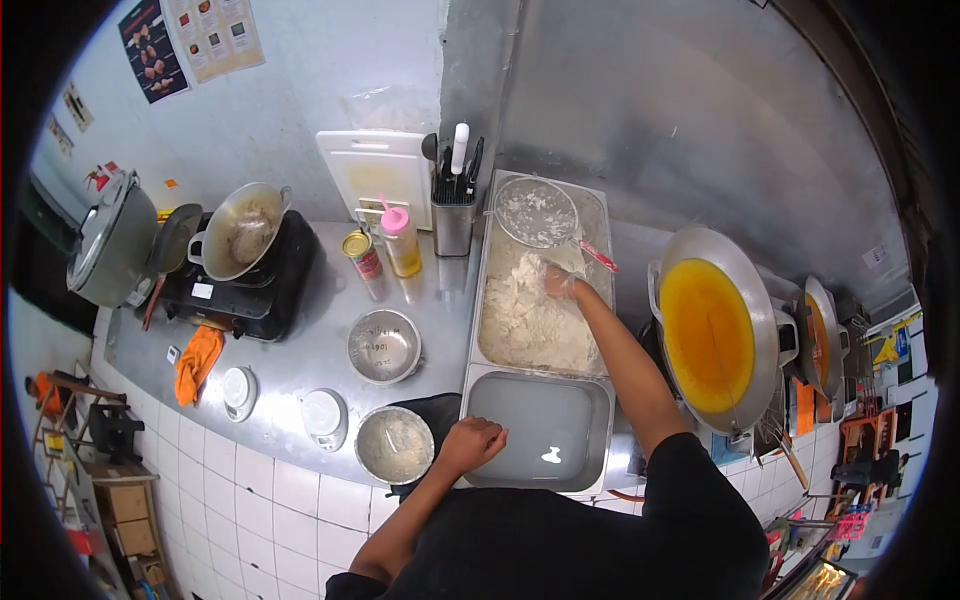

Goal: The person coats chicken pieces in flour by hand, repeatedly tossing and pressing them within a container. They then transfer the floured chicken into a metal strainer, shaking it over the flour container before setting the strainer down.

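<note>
My right hand (560, 282), seemingly in a thin clear glove, reaches into the flour (530, 335) in the back metal tray (482, 320). Its fingers are hidden among pale, flour-coated lumps, so their grip does not show. A round sieve (537, 212) with floury bits lies across the far end of that tray, and a red handle (598, 256) sticks out beside it. Curled into a loose fist, my left hand (475, 445) is by the left rim of the front tray of cloudy water (540, 420). A metal bowl with flour (395, 445) stands left of it.
To the right, a large wok (690, 245) holds orange-yellow oil. An empty steel bowl (385, 346), two white scales (324, 415), a pink-capped bottle (402, 250), a can (362, 255) and a knife block (454, 220) stand left. Farther left, a pan (245, 230) sits on a black stove (235, 300).
</note>
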`<state>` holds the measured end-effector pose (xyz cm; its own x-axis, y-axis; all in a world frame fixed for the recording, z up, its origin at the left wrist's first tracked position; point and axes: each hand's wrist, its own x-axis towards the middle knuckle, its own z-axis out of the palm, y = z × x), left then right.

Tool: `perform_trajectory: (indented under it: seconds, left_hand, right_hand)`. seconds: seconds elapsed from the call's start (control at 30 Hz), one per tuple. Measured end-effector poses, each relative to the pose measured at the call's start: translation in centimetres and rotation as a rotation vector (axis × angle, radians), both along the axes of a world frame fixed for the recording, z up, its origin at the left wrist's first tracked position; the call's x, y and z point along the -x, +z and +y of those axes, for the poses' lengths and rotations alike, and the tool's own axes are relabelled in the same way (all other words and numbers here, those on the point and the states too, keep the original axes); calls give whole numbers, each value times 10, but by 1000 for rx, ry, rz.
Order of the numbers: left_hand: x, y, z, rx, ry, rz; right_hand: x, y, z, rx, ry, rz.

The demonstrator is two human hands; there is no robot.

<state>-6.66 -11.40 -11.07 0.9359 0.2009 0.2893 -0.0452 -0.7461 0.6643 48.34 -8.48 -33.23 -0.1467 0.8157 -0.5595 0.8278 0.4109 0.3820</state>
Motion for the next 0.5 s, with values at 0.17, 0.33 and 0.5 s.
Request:
perform_trajectory:
  seconds: [0.17, 0.33, 0.5]
  left_hand:
    - [0, 0, 0, -6, 1, 8]
    - [-2, -3, 0, -9, -11, 0]
    - [-1, -3, 0, 0, -16, -1]
  right_hand:
    - [71, 158, -21, -526, -786, 708]
    - [107, 220, -33, -838, -926, 891]
    - [91, 187, -27, -670, -792, 1243]
